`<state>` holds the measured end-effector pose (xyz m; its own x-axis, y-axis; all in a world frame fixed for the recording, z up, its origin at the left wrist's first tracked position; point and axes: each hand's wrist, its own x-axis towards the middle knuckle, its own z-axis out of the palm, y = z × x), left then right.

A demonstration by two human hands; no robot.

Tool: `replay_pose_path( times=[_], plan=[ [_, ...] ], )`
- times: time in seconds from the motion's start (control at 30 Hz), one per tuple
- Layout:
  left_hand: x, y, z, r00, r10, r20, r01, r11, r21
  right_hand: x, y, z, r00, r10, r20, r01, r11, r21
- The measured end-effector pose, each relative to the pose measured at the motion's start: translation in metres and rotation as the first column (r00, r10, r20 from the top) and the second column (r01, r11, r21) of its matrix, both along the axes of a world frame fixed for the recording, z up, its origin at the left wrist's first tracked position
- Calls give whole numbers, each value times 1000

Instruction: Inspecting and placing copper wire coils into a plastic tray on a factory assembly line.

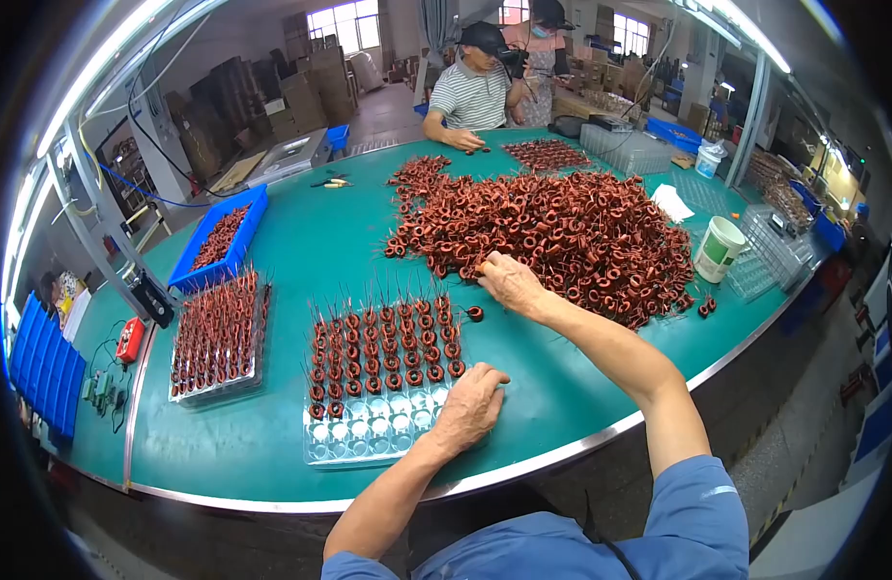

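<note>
On the green table, a clear plastic tray [359, 450] holds rows of reddish-brown wire-wound ring coils [390, 346], their leads pointing up. Its nearest pockets hold no coils. Beside the tray's right edge is my left hand [473, 404], fingers bent and closed together; whatever they may hold is hidden. My right hand [512, 284] reaches to the near edge of a large heap of loose coils [562, 227], its fingers pinched on a ring coil there. A single loose coil [475, 313] lies between the tray and my right hand.
At left stand another filled tray [214, 338] and a blue bin [219, 237] of coils. A white bucket [719, 248] and clear trays [770, 253] are at right. Across the table, a person [472, 92] handles coils near another filled tray [546, 154]; a second person [540, 53] stands behind.
</note>
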<state>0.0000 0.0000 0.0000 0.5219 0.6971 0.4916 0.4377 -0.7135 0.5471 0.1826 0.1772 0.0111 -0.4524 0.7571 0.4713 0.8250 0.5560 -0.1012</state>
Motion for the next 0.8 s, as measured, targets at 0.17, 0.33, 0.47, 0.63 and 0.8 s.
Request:
replay_pose_path(
  times=[0.17, 0.33, 0.47, 0.63, 0.8],
  plan=[
    [-1, 2, 0, 1000, 3, 5, -3, 1000, 12, 10, 9, 1, 988, 22, -152, -13, 998, 59],
    [-2, -1, 2, 1000, 3, 26, -2, 1000, -22, 14, 1, 20, 901, -26, -433, 73, 993, 91],
    [-2, 3, 4, 985, 30, 171, -10, 993, -115, 23, -14, 33, 691, -77, -719, 160, 986, 48],
    [-9, 8, 9, 933, 115, 342, 3, 946, -324, 21, -47, 49, 431, -40, -901, -39, 997, -63],
    [-11, 11, 17, 789, 186, 585, 239, 785, -572, 5, -103, 66, 308, -64, -949, -343, 923, -173]
  ],
)
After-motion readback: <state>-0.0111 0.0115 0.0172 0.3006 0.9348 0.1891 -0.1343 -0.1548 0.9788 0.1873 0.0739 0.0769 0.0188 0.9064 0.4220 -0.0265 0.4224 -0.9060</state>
